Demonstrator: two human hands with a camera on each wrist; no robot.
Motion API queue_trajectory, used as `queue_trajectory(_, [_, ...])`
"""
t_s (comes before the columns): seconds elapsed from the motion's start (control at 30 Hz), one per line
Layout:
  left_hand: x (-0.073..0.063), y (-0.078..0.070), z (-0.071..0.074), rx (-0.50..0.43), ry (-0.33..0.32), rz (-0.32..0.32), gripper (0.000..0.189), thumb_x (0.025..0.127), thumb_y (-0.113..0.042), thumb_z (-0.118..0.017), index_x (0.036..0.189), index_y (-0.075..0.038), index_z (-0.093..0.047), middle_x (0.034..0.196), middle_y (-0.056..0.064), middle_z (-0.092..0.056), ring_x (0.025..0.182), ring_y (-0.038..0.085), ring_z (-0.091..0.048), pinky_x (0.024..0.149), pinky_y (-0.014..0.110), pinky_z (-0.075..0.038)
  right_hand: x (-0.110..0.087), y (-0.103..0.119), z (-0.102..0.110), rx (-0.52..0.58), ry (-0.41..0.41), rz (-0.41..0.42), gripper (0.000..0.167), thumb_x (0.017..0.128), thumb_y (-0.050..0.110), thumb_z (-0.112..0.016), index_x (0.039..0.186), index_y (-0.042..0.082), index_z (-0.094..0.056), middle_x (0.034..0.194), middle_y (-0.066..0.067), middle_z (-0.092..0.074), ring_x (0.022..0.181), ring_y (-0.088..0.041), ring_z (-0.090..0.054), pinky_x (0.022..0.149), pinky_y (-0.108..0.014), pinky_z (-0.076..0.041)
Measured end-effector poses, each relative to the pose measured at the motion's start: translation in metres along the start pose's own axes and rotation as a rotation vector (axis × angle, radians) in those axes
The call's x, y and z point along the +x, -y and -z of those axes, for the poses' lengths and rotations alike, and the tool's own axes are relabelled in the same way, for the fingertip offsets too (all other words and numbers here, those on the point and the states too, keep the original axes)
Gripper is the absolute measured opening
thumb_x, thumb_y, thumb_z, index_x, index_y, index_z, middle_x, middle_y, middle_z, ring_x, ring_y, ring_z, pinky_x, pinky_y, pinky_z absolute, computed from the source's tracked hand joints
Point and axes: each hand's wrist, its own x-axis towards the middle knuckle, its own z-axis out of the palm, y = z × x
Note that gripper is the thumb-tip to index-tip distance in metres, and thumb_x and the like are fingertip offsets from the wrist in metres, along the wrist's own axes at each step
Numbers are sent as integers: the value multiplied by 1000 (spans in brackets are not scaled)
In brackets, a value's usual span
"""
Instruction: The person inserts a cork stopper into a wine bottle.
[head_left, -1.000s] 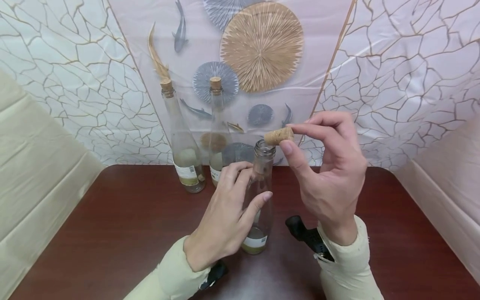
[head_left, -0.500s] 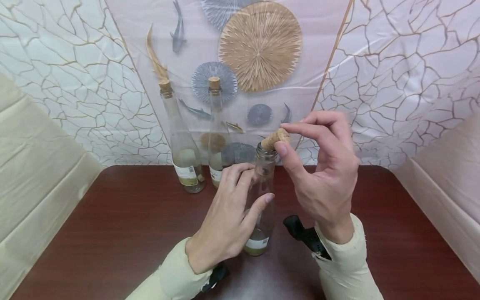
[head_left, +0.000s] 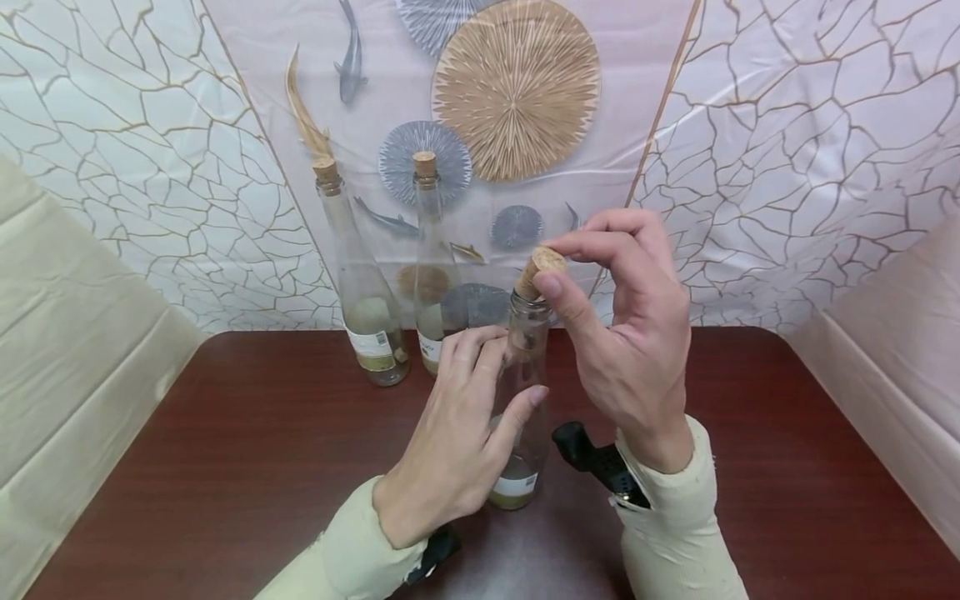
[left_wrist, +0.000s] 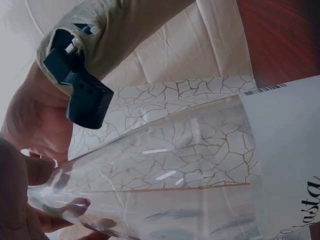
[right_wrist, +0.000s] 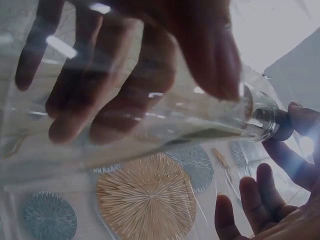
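Note:
A clear glass bottle (head_left: pixel 528 337) stands upright on the table in the head view, its lower part bearing a white and green label. My left hand (head_left: pixel 448 454) holds it round the body, fingers behind the glass and thumb across the front. Between thumb and index finger, my right hand (head_left: pixel 633 342) pinches a cork (head_left: pixel 531 272), tilted, its lower end at the bottle's mouth. In the right wrist view the cork (right_wrist: pixel 283 125) meets the bottle's rim. The left wrist view shows the bottle's glass (left_wrist: pixel 175 160) and part of its label (left_wrist: pixel 285 160).
Two more glass bottles stand at the back left of the dark red table (head_left: pixel 247 433): one left bottle (head_left: pixel 367 308) and one middle bottle (head_left: pixel 432 250), both corked. A patterned cloth (head_left: pixel 517 100) hangs behind them.
My right hand has moved left and turned the cork from nearly level above the rim to a steeper tilt, its lower end now at the bottle's mouth. My left hand keeps its hold.

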Motion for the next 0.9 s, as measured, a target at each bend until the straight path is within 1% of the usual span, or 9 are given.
queue_trajectory(0.17, [0, 0, 0, 1, 8, -5, 38, 105, -42, -52, 132, -16, -55, 142, 2, -49, 135, 19, -38, 110, 38, -40, 1, 1, 0, -16, 5, 0, 55, 92, 44, -74, 99, -10, -72, 104, 3, -54, 104, -21, -47, 91, -28, -48])
queue_trajectory(0.27, [0, 0, -1, 6, 6, -9, 39, 106, -43, -52, 132, -15, -56, 142, 2, -49, 135, 20, -39, 110, 38, -40, 2, 2, 2, -71, 3, 7, 58, 91, 49, -72, 98, -9, -72, 104, 7, -51, 103, -19, -46, 89, -29, -43])
queue_trajectory(0.33, [0, -1, -1, 10, 2, -11, 39, 106, -43, -52, 132, -15, -56, 142, 3, -48, 134, 20, -39, 110, 38, -40, 2, 2, 2, -117, 12, 14, 59, 91, 51, -71, 97, -7, -73, 105, 10, -50, 103, -17, -46, 91, -30, -41])
queue_trajectory(0.4, [0, 0, 0, 12, 2, -11, 39, 105, -42, -52, 132, -15, -56, 142, 2, -48, 134, 20, -39, 109, 38, -39, 2, 3, 3, -157, 29, 15, 58, 91, 53, -71, 97, -4, -75, 106, 12, -48, 104, -16, -46, 92, -30, -39])
queue_trajectory(0.47, [0, 0, 0, 14, 3, -10, 39, 105, -42, -53, 132, -14, -55, 142, 3, -48, 134, 20, -39, 109, 38, -39, 2, 3, 2, -171, 42, 3, 55, 90, 53, -72, 98, -1, -76, 106, 13, -48, 105, -16, -46, 94, -30, -38])
queue_trajectory(0.57, [0, 0, 0, 18, 3, -12, 39, 105, -41, -53, 132, -14, -55, 142, 4, -48, 134, 21, -39, 109, 37, -39, 0, 3, 2, -161, 52, -34, 42, 90, 45, -76, 99, 4, -78, 106, 11, -49, 106, -17, -46, 95, -28, -38])
queue_trajectory(0.63, [0, 0, 0, 20, 3, -16, 39, 105, -41, -54, 132, -13, -55, 142, 4, -48, 133, 21, -39, 110, 37, -39, -1, 4, 2, -141, 51, -57, 32, 91, 36, -78, 99, 5, -78, 106, 9, -49, 106, -18, -46, 95, -27, -39])
queue_trajectory(0.77, [0, 0, 1, 26, 2, -25, 37, 105, -40, -55, 131, -13, -56, 141, 4, -48, 133, 21, -39, 110, 37, -39, -2, 4, 2, -68, 71, -77, 16, 91, 14, -77, 99, 0, -76, 106, 6, -50, 106, -20, -46, 94, -27, -43])
queue_trajectory(0.9, [1, 1, 1, 34, 1, -33, 35, 104, -40, -56, 127, -13, -56, 139, 4, -49, 132, 22, -39, 109, 37, -38, -2, 4, 2, -6, 100, -98, 9, 90, 2, -72, 95, -6, -72, 105, 3, -50, 104, -21, -46, 93, -27, -47])
